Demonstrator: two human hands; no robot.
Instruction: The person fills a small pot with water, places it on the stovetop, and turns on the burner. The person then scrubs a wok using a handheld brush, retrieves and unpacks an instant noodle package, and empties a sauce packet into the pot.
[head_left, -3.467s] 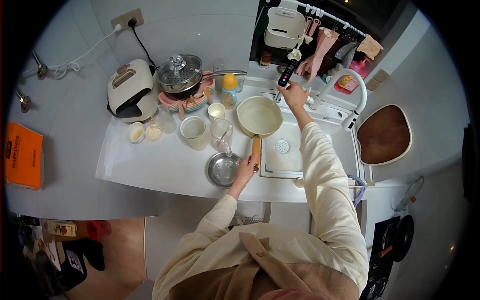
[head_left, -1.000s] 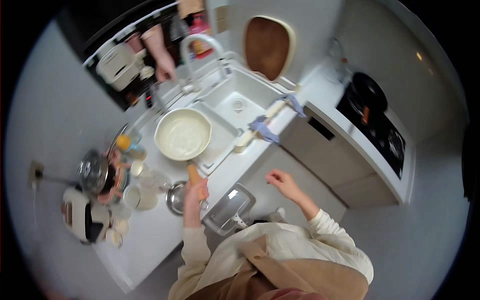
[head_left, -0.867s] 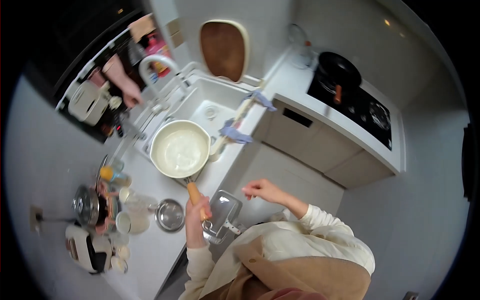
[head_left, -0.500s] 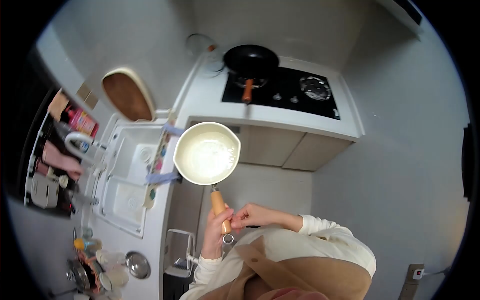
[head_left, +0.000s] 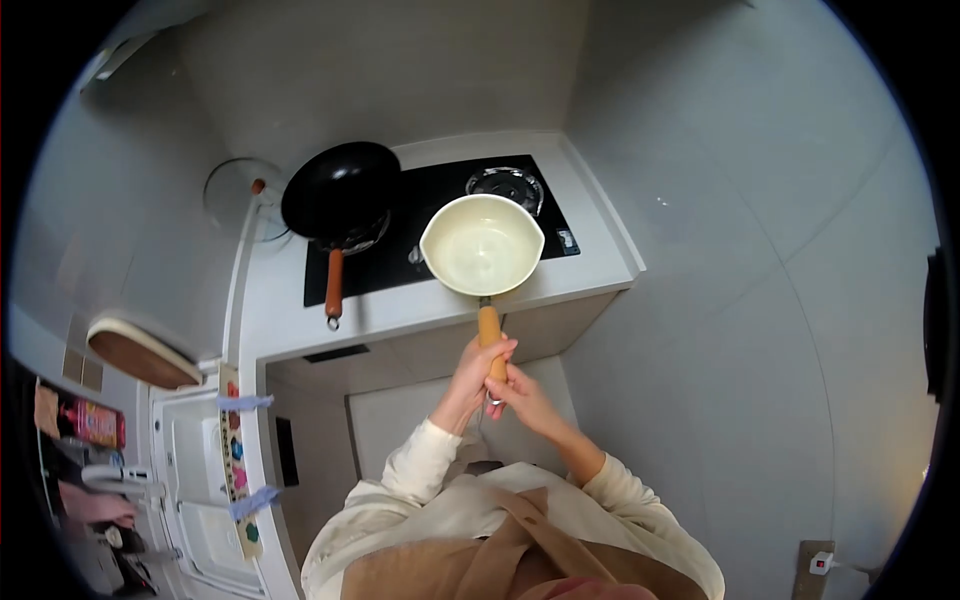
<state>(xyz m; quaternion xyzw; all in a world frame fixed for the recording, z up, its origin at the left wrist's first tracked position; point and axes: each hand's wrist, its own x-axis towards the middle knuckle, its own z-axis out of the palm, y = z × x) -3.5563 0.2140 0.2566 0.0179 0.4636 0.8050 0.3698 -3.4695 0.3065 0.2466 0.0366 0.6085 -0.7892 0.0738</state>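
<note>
Saucepan [head_left: 482, 245], one, cream inside, with a pouring lip at the rim. Location: held in the air above the front edge of the desk [head_left: 272, 300], overlapping the hob [head_left: 425, 205] in view; whether its base touches anything beneath cannot be told, though it looks lifted. Contents: a glossy, clear pool at the bottom, apparently water. Carried close to level, presumably so nothing spills over the lip.

Handle [head_left: 489, 325], wooden, metal ring at its end; points back toward the wearer, which keeps the bowl out ahead of the body.

Left grip [head_left: 470, 372]: wrapped about the handle's middle, thumb across; likely bears most of the weight.

Right grip [head_left: 522, 393]: closed on the handle's lower end, beside the ring; probably a steadying hold against the bowl's forward pull.

Burner [head_left: 507, 183], right-hand one of the hob, toward its back edge: partly masked by the saucepan's rim, nothing seen standing on it.

Wok [head_left: 342, 185], black: on the hob's left burner, brown handle [head_left: 334, 280] reaching past the hob's front edge, seemingly for easy reach.

Glass lid [head_left: 258, 186], with a brown knob: stood against the wall at the desk's back left corner, perhaps to keep the cooking surface free.

Board [head_left: 145, 355], brown with pale rim: propped on edge by the wall beyond the sink [head_left: 165, 440], presumably to save space.
</note>
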